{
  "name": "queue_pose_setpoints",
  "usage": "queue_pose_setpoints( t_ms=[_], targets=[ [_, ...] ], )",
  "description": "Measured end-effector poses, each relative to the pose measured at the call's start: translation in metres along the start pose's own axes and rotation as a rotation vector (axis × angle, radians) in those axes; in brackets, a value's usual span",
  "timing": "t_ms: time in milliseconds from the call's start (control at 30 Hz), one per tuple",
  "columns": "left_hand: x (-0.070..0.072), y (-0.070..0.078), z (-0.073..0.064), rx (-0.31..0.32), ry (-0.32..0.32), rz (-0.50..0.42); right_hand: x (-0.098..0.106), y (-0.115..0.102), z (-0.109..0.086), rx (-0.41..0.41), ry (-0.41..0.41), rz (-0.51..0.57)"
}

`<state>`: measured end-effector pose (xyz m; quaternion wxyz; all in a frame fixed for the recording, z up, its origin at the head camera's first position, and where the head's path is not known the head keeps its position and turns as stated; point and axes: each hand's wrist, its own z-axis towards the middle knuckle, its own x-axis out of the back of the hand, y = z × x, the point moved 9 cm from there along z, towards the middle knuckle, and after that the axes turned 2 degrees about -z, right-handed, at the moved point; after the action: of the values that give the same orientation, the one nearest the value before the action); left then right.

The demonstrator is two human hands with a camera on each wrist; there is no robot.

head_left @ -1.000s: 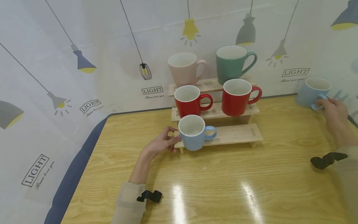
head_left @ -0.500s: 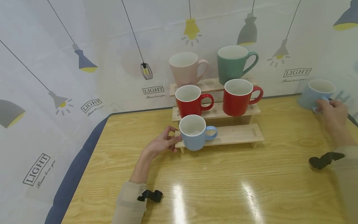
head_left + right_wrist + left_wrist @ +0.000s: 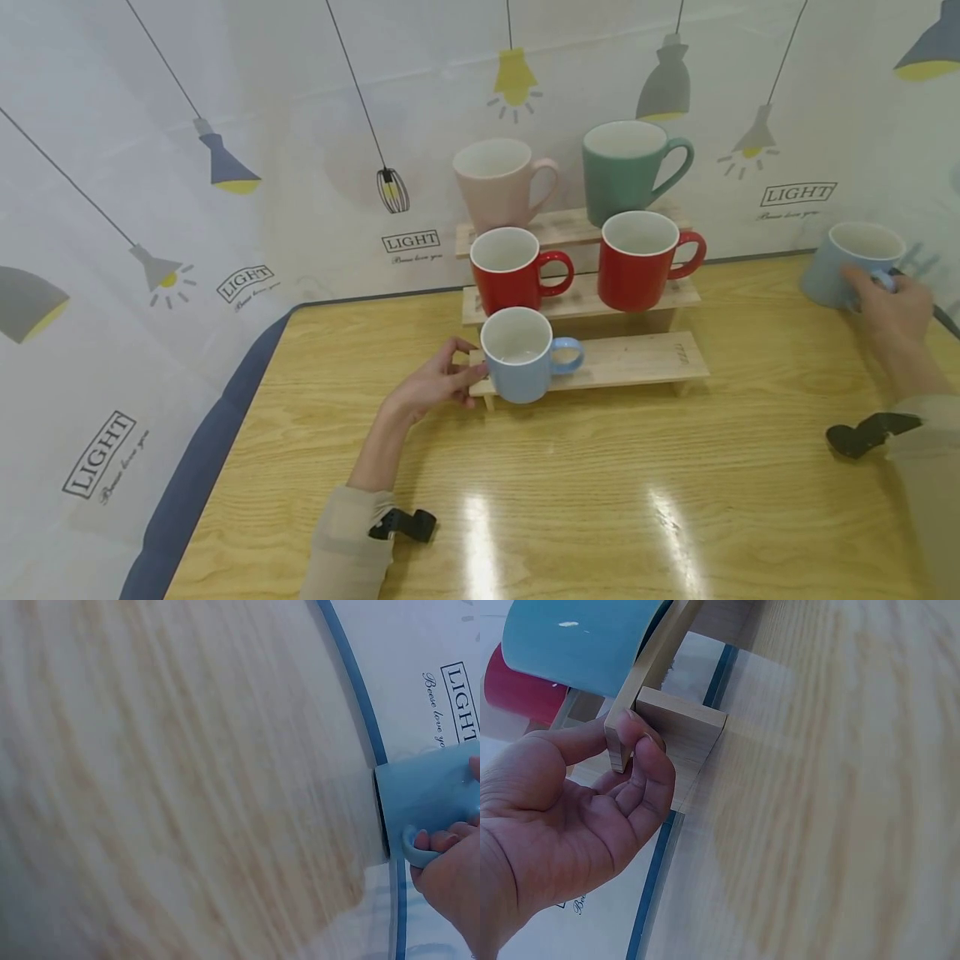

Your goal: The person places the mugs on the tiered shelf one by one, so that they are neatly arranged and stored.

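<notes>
At the far right of the head view my right hand (image 3: 900, 312) grips a light blue mug (image 3: 827, 271) by its handle. The right wrist view shows fingers curled through that handle, with the mug's base (image 3: 382, 814) close over the tabletop. My left hand (image 3: 427, 387) holds the left end of the lowest step of a wooden tiered stand (image 3: 633, 360). In the left wrist view the thumb and fingers pinch the board's end (image 3: 617, 746). A second light blue mug (image 3: 521, 375) stands on this step, right beside the left fingertips, its handle pointing right.
On the middle step stand two red mugs, one on the left (image 3: 504, 283) and one on the right (image 3: 633, 275). The top step bears a pink mug (image 3: 491, 192) and a green mug (image 3: 618, 179). A lamp-printed curtain (image 3: 315, 167) hangs behind the wooden table (image 3: 570, 500).
My right hand has brought the light blue mug slightly to the right and toward me. The left hand keeps its hold on the stand, which looks unmoved.
</notes>
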<state>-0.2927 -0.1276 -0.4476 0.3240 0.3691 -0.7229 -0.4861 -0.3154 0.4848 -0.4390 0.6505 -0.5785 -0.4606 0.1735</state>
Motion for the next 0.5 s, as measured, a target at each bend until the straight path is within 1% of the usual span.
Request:
queue_pose_setpoints(
  t_ms=[100,200,267,367,500],
  targets=[
    [0.0001,-0.0001,-0.0003,0.003,0.003,-0.002,0.0014,-0.0004,-0.0025,-0.012,0.018,0.106],
    [-0.0004,0.0004,-0.0007,0.003,0.000,-0.002,0.0045,0.0009,-0.0041,-0.030,0.039,0.160],
    [-0.0006,0.0008,-0.0007,-0.001,-0.001,-0.001,0.0057,0.0025,-0.0043,-0.044,0.038,0.220],
    [-0.0006,0.0006,-0.0006,-0.003,-0.004,0.001,0.0071,0.0035,-0.0043,-0.042,0.022,0.249],
    [-0.0003,-0.0004,-0.0002,0.000,0.001,0.006,0.0089,0.0013,-0.0033,0.000,0.012,0.253]
  ],
)
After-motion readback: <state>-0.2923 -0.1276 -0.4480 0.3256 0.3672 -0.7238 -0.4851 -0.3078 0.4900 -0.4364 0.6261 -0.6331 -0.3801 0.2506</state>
